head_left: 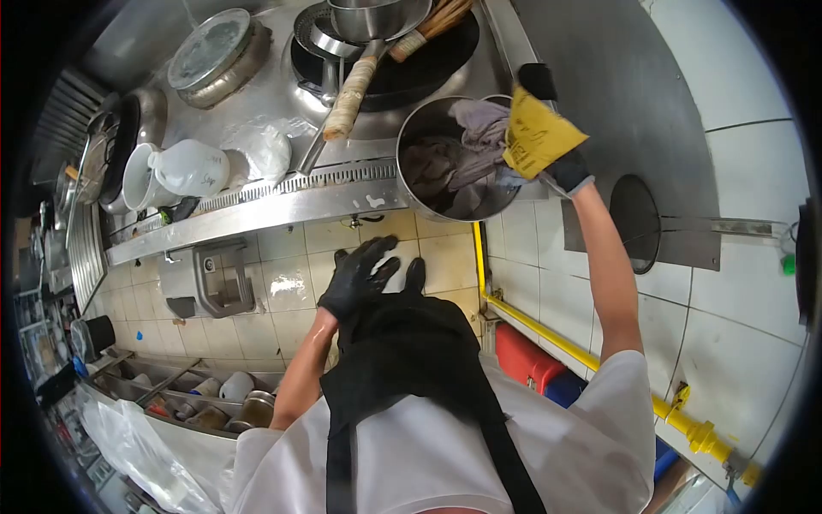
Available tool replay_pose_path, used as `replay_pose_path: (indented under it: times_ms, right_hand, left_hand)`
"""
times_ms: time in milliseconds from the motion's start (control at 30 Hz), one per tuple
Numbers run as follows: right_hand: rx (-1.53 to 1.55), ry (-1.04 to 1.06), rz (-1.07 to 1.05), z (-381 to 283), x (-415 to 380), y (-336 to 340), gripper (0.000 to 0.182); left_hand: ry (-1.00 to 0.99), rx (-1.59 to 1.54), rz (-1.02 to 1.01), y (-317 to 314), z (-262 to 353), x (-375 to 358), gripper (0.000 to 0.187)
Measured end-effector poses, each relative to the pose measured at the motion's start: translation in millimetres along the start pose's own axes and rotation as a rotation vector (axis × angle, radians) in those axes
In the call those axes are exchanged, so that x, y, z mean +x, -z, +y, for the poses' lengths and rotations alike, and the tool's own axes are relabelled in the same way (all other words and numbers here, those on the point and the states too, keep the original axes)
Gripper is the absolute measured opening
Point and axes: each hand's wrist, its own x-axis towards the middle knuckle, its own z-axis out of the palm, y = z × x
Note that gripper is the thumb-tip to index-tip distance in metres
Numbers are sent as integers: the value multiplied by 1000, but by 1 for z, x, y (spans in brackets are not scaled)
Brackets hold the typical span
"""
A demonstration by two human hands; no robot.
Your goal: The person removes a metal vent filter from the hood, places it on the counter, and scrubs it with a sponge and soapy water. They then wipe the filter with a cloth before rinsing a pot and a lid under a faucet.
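Note:
My right hand (pixel 570 173), in a black glove, is closed around a yellow packet (pixel 545 135) with dark print. The packet is tilted over the right rim of a deep metal pot (pixel 417 201). Greyish-purple rags (pixel 481 128) lie bunched inside the pot, and the packet overlaps some of them in this view. My left hand (pixel 360 274), also black-gloved, hangs in front of my black apron with fingers spread and nothing in it. The metal stove counter (pixel 282 218) is ahead of it.
A dark wok (pixel 445 73) holds a wooden-handled pan (pixel 349 98) and a bamboo brush (pixel 437 26). White plastic containers (pixel 190 167) stand on the counter's left. A yellow pipe (pixel 548 330) runs low along the tiled wall at right. Bins of jars (pixel 254 409) sit behind left.

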Motion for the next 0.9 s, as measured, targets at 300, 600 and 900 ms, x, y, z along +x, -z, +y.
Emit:
replay_pose_path:
  times_ms: [300,600,900]
  right_hand:
    - [-138,11,61,-19,22,-4,41]
    - [108,65,242,7,29,32,28]
    - [-721,-217,-42,-20,72,-13,29]
  left_hand:
    - [-194,-1153,297,-29,165,127,43]
    - [-117,-509,729,-67,133,202,33]
    - [-208,-1078,617,-60,180,218,56]
